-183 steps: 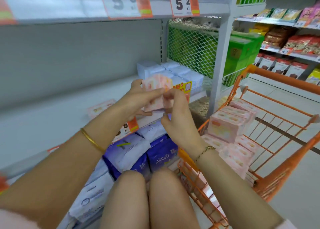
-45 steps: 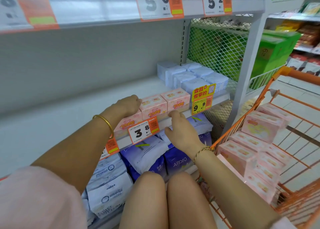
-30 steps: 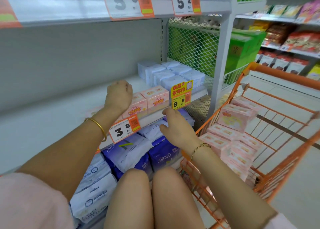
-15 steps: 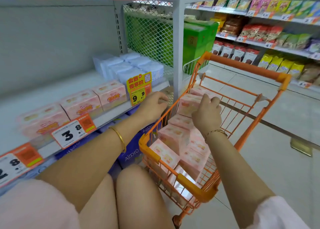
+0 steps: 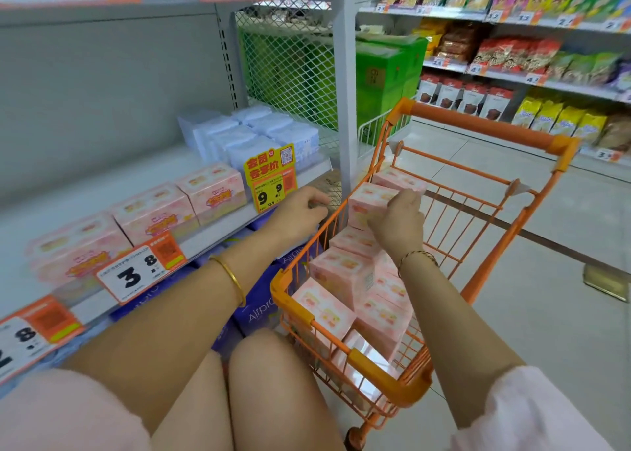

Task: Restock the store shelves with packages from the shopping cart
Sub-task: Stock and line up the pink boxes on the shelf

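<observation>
Right fingers curl over pink package (topmost, apparently).

Green cartons (behind mesh), snack bags opposite, yellow price tag

My cart is orange all over. The pack I grip and the packs piled in the cart are pale pink with peach and yellow prints. Left of the cart, the shelf is light grey. Its pink boxes carry an orange-red logo, and the packets behind them are pale blue. The tag nearest the cart is yellow with red characters. Beyond the cart, the cartons are bright green. My bangle is gold.
</observation>
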